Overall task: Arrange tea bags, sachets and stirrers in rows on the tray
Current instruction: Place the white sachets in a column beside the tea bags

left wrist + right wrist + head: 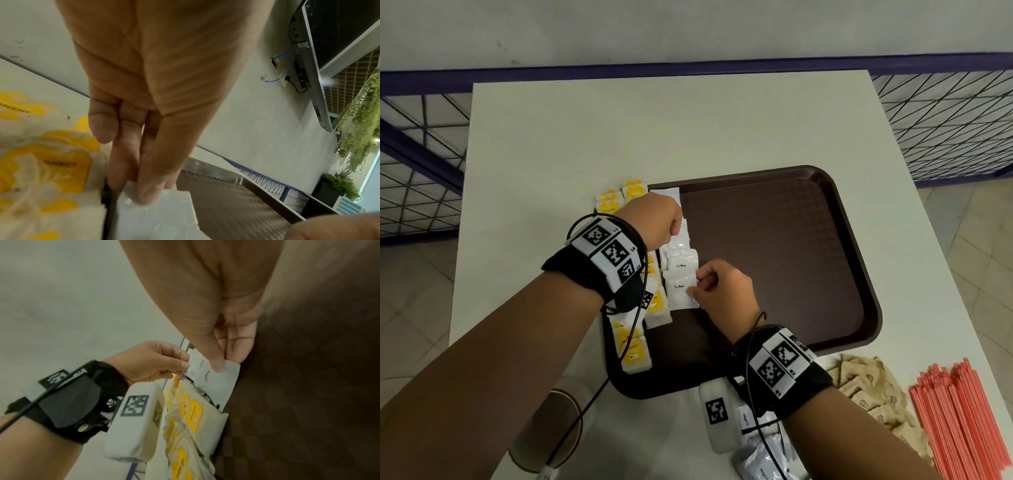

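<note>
Sachets (679, 270) white, "Coffee"-printed, overlapping in row; right hand (724, 291) pinching nearest.

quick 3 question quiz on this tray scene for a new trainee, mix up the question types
1. True or false: the red stirrers are already on the tray.
2. The right hand pinches a white sachet printed with which word?
3. The yellow tea bags lie along which edge of the tray: A the person's left, B the person's right, C far?

Key: 1 false, they lie on the table; 2 Coffee; 3 A.
</note>
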The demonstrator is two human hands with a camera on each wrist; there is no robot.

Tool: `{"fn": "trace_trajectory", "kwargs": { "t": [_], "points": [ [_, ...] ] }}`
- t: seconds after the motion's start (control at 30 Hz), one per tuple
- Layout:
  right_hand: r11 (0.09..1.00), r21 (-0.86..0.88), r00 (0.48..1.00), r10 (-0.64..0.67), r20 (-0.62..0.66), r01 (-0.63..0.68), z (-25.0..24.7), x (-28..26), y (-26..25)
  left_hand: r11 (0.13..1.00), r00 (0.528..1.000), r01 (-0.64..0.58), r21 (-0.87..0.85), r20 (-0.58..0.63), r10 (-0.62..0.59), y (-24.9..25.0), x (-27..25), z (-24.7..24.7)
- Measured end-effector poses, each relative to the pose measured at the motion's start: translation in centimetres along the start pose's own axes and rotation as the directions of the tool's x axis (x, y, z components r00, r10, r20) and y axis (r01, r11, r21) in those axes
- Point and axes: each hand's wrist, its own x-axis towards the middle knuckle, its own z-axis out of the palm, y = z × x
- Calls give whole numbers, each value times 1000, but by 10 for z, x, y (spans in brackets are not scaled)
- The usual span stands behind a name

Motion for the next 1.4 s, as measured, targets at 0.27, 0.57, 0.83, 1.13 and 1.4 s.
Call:
{"fn": "trace_trajectory", "kwargs": {
  "t": [0.27,0.57,0.83,1.13,1.4],
  "points": [
    [990,-67,988,-130,-78,125,0,4,0,989,983,14,-147,-178,-40,1,-19,-9],
    [989,-56,990,-139,-21,138,-6,6,-3,790,869,62,-610,-356,-344,21,-92,63],
    [992,40,992,-124,35,122,-9,16,-7,825,856,73,-560,-390,-340,27,-97,80],
    [987,33,987,-158,0,158,-7,41,-18,814,808,69,-577,-446,-385,7,-84,58],
    [981,-20,981,-194,15,194,-3,53,-25,809,823,115,-577,-401,-403,2,-73,48]
  ]
}}
